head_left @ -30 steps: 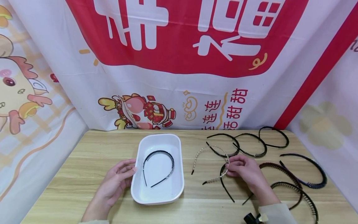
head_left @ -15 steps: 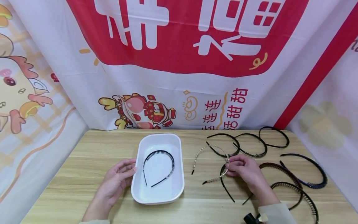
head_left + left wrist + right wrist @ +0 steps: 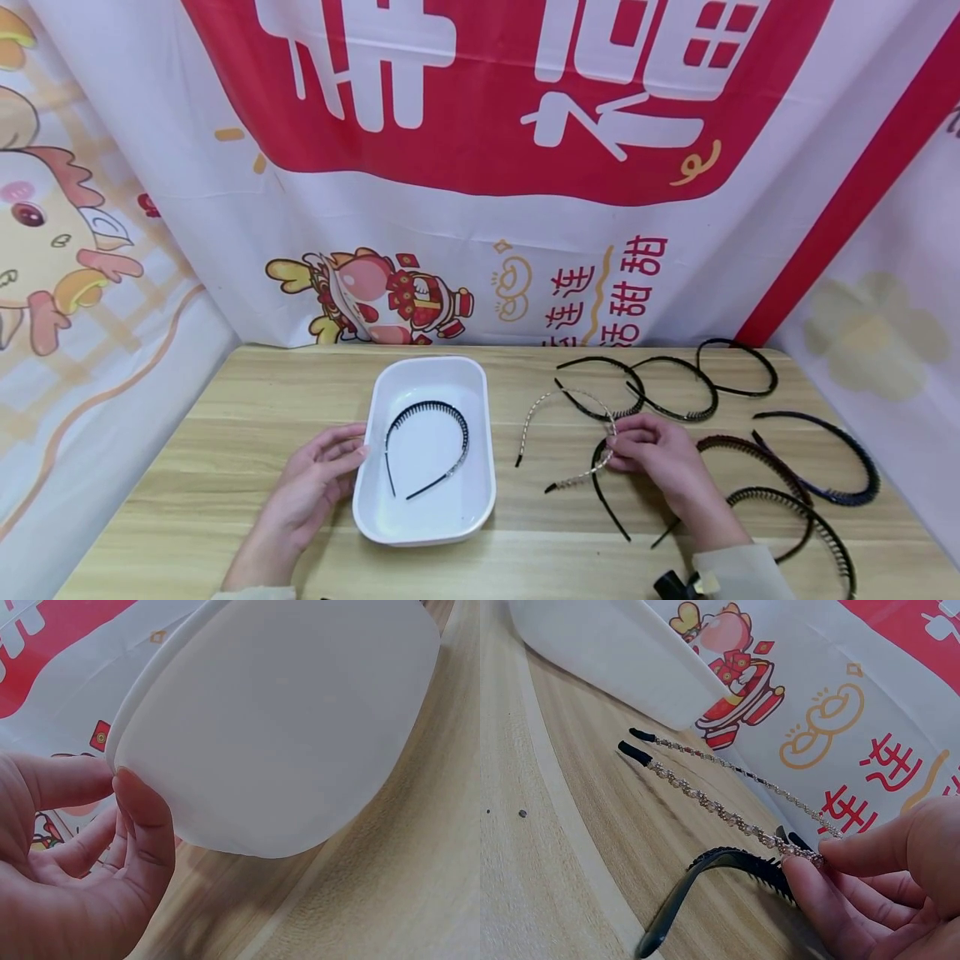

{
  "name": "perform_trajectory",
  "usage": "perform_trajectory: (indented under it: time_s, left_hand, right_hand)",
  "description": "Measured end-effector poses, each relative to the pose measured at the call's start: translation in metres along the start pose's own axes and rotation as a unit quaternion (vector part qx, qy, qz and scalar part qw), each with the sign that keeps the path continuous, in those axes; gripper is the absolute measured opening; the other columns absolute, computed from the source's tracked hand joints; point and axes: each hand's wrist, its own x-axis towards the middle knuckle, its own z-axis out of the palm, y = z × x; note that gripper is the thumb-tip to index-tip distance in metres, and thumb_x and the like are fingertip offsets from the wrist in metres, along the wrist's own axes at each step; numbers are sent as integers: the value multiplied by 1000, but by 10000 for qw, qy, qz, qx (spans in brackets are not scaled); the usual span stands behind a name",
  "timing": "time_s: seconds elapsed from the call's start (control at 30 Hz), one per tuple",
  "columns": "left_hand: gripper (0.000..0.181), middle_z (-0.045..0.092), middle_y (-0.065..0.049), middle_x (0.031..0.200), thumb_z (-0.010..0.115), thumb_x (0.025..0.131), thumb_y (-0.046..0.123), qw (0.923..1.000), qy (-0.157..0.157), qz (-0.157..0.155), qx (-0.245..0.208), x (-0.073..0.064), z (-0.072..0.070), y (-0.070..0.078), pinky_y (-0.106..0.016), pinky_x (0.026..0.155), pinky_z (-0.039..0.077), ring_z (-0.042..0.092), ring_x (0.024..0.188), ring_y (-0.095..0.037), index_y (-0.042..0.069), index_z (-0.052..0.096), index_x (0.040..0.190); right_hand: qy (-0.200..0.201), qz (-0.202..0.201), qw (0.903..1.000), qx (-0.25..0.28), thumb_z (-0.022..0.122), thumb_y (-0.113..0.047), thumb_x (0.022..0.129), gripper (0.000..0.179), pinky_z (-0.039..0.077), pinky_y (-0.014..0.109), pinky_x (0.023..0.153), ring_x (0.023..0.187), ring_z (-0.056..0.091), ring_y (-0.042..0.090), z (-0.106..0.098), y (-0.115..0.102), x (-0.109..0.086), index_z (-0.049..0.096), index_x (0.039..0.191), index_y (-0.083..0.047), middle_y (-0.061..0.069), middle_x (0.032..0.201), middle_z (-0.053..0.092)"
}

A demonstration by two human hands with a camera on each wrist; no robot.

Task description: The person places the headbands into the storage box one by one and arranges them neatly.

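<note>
My left hand (image 3: 318, 475) pinches the left rim of a white plastic basin (image 3: 486, 450), thumb and forefinger meeting at its edge in the left wrist view. Inside the basin lies a black toothed headband (image 3: 463, 433). To the right, my right hand (image 3: 656, 454) holds a beaded headband (image 3: 528, 417) with black tips by its curved middle, between thumb and fingers. The right wrist view shows this beaded headband (image 3: 705, 799) raised above the table, its two ends pointing toward the basin. Beneath it is a dark headband (image 3: 609, 504), partly hidden by the hand.
Several dark headbands lie on the wooden table (image 3: 187, 500) at the right, among them a navy one (image 3: 855, 450), a brown one (image 3: 750, 446) and a black toothed one (image 3: 817, 521). A printed cloth (image 3: 360, 208) hangs behind the table.
</note>
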Motion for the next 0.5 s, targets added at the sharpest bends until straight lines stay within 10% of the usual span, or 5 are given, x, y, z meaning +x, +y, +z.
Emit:
perform_trajectory:
  time_s: [0.5]
  left_hand:
    - [33,75,8,106,69,100,1,9999,-25,-53,86,1,-1,-2,-28,85,61,70,100,-10,15,66,129]
  right_hand:
    - [141,60,9999,41,73,2,97,42,66,27,85,88,77,15,-1,-1,1,58,136,10,6,103,72]
